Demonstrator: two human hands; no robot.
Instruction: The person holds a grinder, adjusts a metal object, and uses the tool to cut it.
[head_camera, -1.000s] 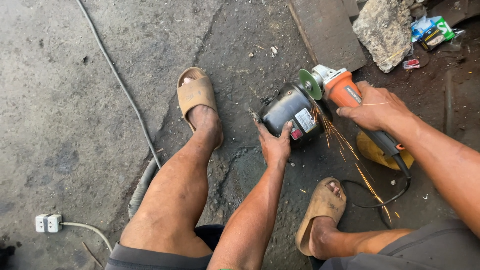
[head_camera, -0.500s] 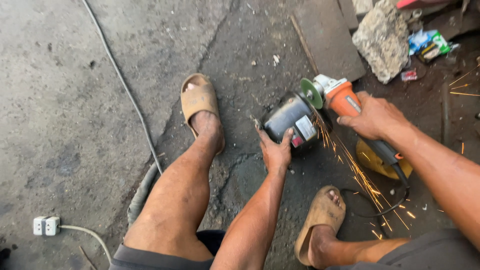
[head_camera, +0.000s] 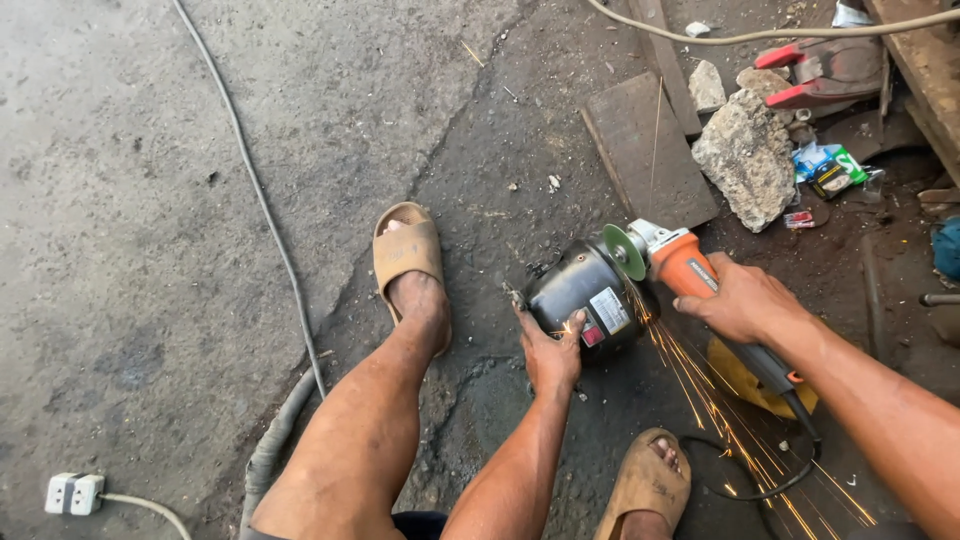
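A dark cylindrical motor casing (head_camera: 583, 293) lies on the stained concrete between my feet. My left hand (head_camera: 549, 350) grips its near end and steadies it. My right hand (head_camera: 742, 299) is wrapped around an orange angle grinder (head_camera: 684, 268). The grinder's green disc (head_camera: 627, 252) touches the casing's right side. Orange sparks (head_camera: 720, 400) stream down and to the right from the contact point. The grinder's black cord (head_camera: 770, 480) loops past my right foot.
My left foot in a tan sandal (head_camera: 408, 252) and my right sandal (head_camera: 643, 484) flank the casing. A cable (head_camera: 262, 200) and a hose (head_camera: 272, 445) cross the floor; a white socket strip (head_camera: 73, 493) lies bottom left. A flat slab (head_camera: 648, 150), rubble (head_camera: 748, 168) and red clamps (head_camera: 815, 72) sit behind.
The view has shifted so casing, grinder and hands sit lower in frame, revealing red clamps and a hose at the top. The sparks keep flying; both grips are unchanged.
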